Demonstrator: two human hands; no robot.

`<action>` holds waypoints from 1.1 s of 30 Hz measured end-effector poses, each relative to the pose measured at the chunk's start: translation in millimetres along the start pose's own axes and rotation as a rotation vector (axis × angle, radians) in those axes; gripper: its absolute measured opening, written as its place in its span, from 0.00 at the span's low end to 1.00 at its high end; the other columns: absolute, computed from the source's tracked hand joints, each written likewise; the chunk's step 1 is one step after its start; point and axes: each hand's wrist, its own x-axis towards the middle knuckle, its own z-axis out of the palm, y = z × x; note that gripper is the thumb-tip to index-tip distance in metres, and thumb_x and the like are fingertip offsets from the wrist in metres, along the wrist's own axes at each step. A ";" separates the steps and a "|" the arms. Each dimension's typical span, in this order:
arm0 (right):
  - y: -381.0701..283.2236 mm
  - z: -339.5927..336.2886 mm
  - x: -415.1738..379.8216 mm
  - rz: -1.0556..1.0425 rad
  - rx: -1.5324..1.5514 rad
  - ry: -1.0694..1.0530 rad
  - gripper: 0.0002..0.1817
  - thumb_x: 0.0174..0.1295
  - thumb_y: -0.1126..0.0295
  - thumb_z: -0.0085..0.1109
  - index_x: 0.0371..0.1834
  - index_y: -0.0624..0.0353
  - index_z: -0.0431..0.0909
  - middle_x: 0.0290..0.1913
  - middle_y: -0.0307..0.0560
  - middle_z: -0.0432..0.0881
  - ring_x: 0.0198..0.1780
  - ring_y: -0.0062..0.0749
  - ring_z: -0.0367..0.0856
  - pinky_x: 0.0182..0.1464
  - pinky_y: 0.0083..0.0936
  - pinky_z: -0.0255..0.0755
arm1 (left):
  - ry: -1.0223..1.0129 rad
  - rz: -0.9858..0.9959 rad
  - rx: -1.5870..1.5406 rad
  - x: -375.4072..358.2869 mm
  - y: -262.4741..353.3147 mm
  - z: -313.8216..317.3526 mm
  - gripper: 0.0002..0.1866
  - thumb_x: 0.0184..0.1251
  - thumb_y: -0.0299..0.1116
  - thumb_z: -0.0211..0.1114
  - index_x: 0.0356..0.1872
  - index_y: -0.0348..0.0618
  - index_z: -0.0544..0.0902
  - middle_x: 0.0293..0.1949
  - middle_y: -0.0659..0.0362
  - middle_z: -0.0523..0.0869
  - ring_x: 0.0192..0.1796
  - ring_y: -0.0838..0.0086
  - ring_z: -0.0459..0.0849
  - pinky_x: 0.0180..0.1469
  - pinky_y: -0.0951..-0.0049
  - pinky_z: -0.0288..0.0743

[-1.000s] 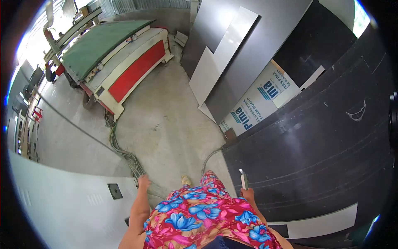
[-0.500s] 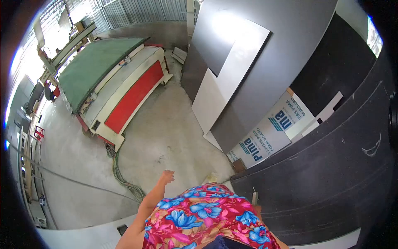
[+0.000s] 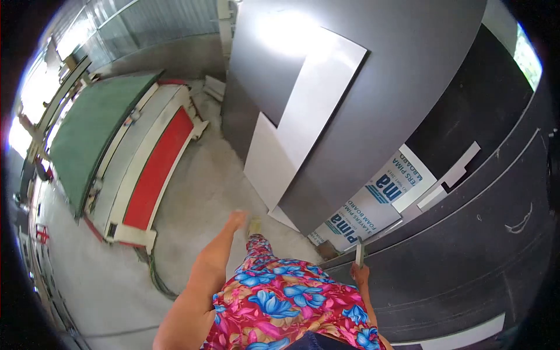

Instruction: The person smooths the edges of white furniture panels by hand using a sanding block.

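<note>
My left hand (image 3: 237,220) hangs ahead of my body over the concrete floor, smeared by motion, and no object shows in it. Low on the right, my right hand (image 3: 360,273) is closed around a short, flat, pale grey piece (image 3: 360,254) that points forward; its kind is not clear. That hand is beside a dark board (image 3: 431,262) on my right. Ahead of it stands a printed foam board (image 3: 364,213) with blue lettering. A white L-shaped panel (image 3: 303,111) leans on a large grey sheet (image 3: 373,105).
A long machine with a green top (image 3: 99,128) and a red side panel (image 3: 158,169) stands to the left. Cables (image 3: 157,283) run across the concrete floor (image 3: 198,198) from its near end. A black sheet (image 3: 466,105) stands at the right, behind the foam board.
The view has shifted forward and turned, so the machine sits further left and the panels nearer. My right hand and its piece have come into fuller view. A foot has stepped forward.
</note>
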 end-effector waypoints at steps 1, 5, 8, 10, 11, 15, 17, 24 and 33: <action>5.8 2.9 -6.0 0.021 -0.050 0.041 0.13 0.57 0.64 0.61 0.25 0.64 0.75 0.17 0.42 0.76 0.16 0.26 0.75 0.15 0.25 0.65 | -0.055 0.162 0.112 43.4 14.1 -4.9 0.15 0.59 0.40 0.63 0.43 0.43 0.81 0.34 0.55 0.84 0.27 0.69 0.82 0.28 0.69 0.75; 99.7 33.2 -8.1 0.213 -0.603 0.221 0.19 0.54 0.55 0.60 0.25 0.64 0.79 0.23 0.49 0.82 0.24 0.32 0.81 0.27 0.30 0.73 | 0.215 0.879 0.964 119.1 175.7 -0.8 0.10 0.57 0.37 0.58 0.33 0.41 0.81 0.36 0.52 0.84 0.39 0.57 0.82 0.41 0.58 0.77; 66.7 71.3 -47.1 0.382 -0.368 0.197 0.19 0.54 0.55 0.60 0.26 0.64 0.79 0.24 0.49 0.82 0.24 0.33 0.81 0.28 0.30 0.73 | 0.426 1.144 1.068 127.0 319.4 5.0 0.12 0.57 0.36 0.60 0.38 0.40 0.80 0.37 0.51 0.83 0.42 0.55 0.82 0.44 0.57 0.76; 46.5 98.2 -58.9 0.414 -0.277 0.212 0.19 0.54 0.55 0.60 0.26 0.64 0.79 0.24 0.50 0.82 0.25 0.33 0.81 0.28 0.30 0.73 | 0.421 1.133 0.678 99.6 420.0 17.0 0.14 0.59 0.36 0.61 0.43 0.38 0.79 0.38 0.49 0.83 0.43 0.54 0.81 0.46 0.57 0.75; 36.0 112.5 -64.7 0.424 -0.236 0.219 0.19 0.54 0.55 0.60 0.26 0.64 0.79 0.24 0.50 0.82 0.25 0.33 0.81 0.28 0.30 0.73 | 0.377 1.080 0.573 84.5 467.0 20.7 0.16 0.60 0.36 0.61 0.45 0.37 0.78 0.39 0.48 0.83 0.44 0.53 0.81 0.48 0.58 0.75; -13.8 161.9 -75.8 0.410 -0.093 0.284 0.20 0.54 0.54 0.59 0.26 0.64 0.79 0.24 0.50 0.82 0.25 0.34 0.81 0.29 0.31 0.73 | 0.286 1.440 0.416 75.8 604.6 50.6 0.22 0.60 0.36 0.63 0.56 0.40 0.74 0.54 0.47 0.79 0.54 0.53 0.77 0.55 0.60 0.73; -32.7 177.5 -78.0 0.396 -0.036 0.312 0.20 0.54 0.54 0.59 0.26 0.64 0.79 0.24 0.50 0.82 0.26 0.35 0.82 0.29 0.31 0.73 | 0.225 1.637 0.363 53.6 654.0 74.5 0.23 0.59 0.34 0.63 0.57 0.41 0.73 0.55 0.49 0.78 0.57 0.53 0.75 0.56 0.60 0.72; -57.9 214.5 -84.4 0.448 -0.013 0.360 0.20 0.54 0.53 0.59 0.26 0.65 0.80 0.25 0.51 0.82 0.27 0.36 0.82 0.30 0.32 0.73 | 0.217 1.807 0.657 36.4 739.9 143.5 0.24 0.60 0.40 0.61 0.57 0.44 0.74 0.59 0.49 0.75 0.63 0.56 0.70 0.62 0.55 0.64; -68.2 217.7 -80.8 0.508 -0.064 0.349 0.21 0.54 0.53 0.59 0.27 0.65 0.80 0.25 0.52 0.82 0.28 0.38 0.82 0.31 0.33 0.73 | 0.259 1.691 0.713 13.9 741.8 154.4 0.35 0.46 0.57 0.71 0.52 0.43 0.78 0.50 0.50 0.74 0.58 0.59 0.69 0.60 0.58 0.62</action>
